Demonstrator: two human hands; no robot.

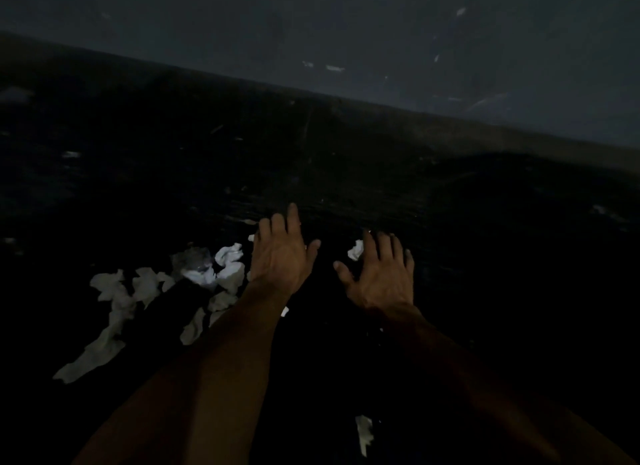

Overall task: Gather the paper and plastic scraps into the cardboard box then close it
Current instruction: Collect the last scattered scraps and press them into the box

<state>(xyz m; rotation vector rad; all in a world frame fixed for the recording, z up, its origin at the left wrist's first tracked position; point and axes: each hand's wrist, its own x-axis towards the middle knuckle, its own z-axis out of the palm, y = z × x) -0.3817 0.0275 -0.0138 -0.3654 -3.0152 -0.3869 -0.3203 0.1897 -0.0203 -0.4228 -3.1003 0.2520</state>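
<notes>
Lying near left hand (281,256), right hand (380,278): paper scraps (227,261)

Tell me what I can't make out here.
Head view, very dark:
Box: not seen; darkness or the frame edge may hide it.
Floor right of the right hand: too black to show anything.
Pile by the left hand: paper or plastic unclear; the left forearm covers part.

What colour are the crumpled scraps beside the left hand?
White, dulled to grey in the dim light; the head view shows the scraps beside the left hand.
</notes>
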